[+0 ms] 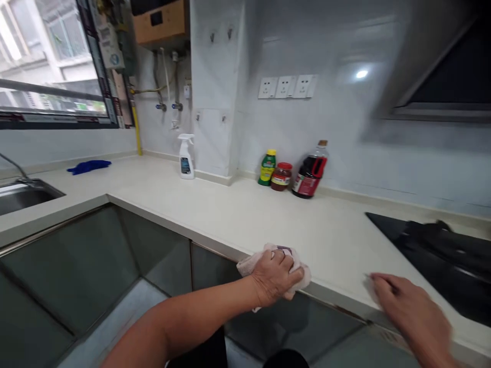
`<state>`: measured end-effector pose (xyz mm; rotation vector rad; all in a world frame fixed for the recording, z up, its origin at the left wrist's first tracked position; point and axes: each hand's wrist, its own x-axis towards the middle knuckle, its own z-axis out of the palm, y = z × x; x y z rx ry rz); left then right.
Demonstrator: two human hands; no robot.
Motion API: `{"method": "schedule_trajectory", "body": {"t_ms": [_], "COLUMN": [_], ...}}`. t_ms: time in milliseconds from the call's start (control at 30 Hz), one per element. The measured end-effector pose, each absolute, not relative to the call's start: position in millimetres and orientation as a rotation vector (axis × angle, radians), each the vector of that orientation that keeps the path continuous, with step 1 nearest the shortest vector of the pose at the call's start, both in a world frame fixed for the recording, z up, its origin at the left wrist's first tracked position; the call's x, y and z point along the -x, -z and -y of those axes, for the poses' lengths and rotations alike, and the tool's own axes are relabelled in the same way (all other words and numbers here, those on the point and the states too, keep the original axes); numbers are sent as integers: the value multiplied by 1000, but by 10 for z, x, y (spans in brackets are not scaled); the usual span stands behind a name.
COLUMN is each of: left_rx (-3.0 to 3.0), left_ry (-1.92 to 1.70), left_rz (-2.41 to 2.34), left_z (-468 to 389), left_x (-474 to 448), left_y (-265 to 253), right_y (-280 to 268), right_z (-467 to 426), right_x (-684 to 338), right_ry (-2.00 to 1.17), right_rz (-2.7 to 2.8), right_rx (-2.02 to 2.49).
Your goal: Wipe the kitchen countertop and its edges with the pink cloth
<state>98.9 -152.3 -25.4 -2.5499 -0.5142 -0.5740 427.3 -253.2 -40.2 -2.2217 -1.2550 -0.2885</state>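
While two hands [345,291] near one cloth [268,258], three bottles [291,171].

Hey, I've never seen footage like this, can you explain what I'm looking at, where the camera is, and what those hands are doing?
There is no machine here. A person wears a camera on the head, so the single picture looks forward and down over their own two bare hands at a kitchen counter. The left hand grips a pinkish cloth at the counter's front edge. The right hand is blurred and rests on the edge, seemingly holding nothing. Against the wall stand a spray bottle, a green bottle, a red-lidded jar and a dark sauce bottle. A blue cloth lies near the sink, and a black cooktop sits to the right.
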Motion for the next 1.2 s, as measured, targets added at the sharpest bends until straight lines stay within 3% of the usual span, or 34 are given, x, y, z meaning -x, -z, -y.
{"method": "schedule_trajectory", "body": {"t_ms": [300,433,567,900,1200], "left_rx": [2970,3232,2940,2872,2599], "left_ry": [595,948,1308,1124,833], "left_rz": [714,1342,1757,1388,1344], "left_z": [1615,1208,912,760,470], "left_x": [-1640,-1631,-1580,-875,-265], "left_y": [-148,-312,-324,-453,-143], "right_y": [228,245,258,36,-109], "right_z": [2503,2550,2579,2349,1999], "right_x": [-3996,-4044,-4118,-3140,-2514], "right_ry": [305,216,128,24,104], "right_rz": [1311,1348,1344,1594,1761], "right_rx": [2135,2007,1898,1533,1727]}}
